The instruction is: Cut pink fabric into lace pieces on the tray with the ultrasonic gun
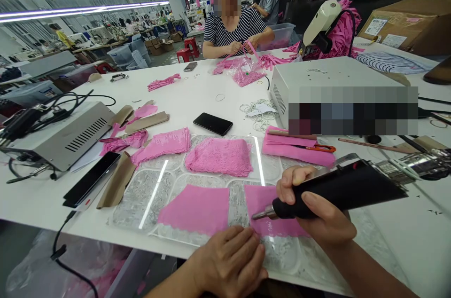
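My right hand (317, 208) is wrapped round a black handheld ultrasonic welding gun (338, 190). Its narrow metal tip points left and rests at or just above a pink fabric piece (259, 199); contact is hard to judge. My left hand (232, 260) has its fingers curled together at the lower left corner of that fabric, pinching its edge; the thumb is hidden. Left of it lies a second flat pink piece (197, 208) with a wavy lower edge. Both pieces lie on a clear patterned plastic mat (141, 199).
Behind lie pink lace stacks (218, 157), orange-handled scissors (317, 147) on folded pink fabric, and a black phone (213, 123). Metal control boxes (310, 77) flank the work area, the other box (70, 133) at left. Opposite, a person (236, 30) handles pink strips.
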{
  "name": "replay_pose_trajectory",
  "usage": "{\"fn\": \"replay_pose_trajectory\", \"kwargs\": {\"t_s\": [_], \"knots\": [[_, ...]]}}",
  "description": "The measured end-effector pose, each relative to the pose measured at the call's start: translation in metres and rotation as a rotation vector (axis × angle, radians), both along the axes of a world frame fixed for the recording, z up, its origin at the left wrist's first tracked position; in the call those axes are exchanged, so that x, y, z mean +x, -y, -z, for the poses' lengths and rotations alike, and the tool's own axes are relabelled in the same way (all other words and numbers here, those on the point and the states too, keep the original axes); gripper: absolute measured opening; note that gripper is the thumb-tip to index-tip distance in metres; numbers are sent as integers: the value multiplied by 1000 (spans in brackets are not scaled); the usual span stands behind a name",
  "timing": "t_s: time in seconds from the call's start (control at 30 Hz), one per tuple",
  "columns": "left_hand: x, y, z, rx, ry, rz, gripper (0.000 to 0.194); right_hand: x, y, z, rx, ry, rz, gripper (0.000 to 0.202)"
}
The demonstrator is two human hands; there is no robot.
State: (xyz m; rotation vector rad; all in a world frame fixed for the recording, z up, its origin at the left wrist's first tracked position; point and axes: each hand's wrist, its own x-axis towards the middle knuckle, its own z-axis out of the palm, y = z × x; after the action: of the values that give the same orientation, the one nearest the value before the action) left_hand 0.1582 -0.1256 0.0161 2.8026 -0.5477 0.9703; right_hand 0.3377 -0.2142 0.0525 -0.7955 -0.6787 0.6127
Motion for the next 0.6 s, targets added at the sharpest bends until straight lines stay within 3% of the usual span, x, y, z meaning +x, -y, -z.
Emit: {"fn": "replay_pose_trajectory", "kwargs": {"t_s": [0.6], "knots": [[5,-1,-6,-21,-15,-15,21,-3,0,4,13,48,-23,11]]}}
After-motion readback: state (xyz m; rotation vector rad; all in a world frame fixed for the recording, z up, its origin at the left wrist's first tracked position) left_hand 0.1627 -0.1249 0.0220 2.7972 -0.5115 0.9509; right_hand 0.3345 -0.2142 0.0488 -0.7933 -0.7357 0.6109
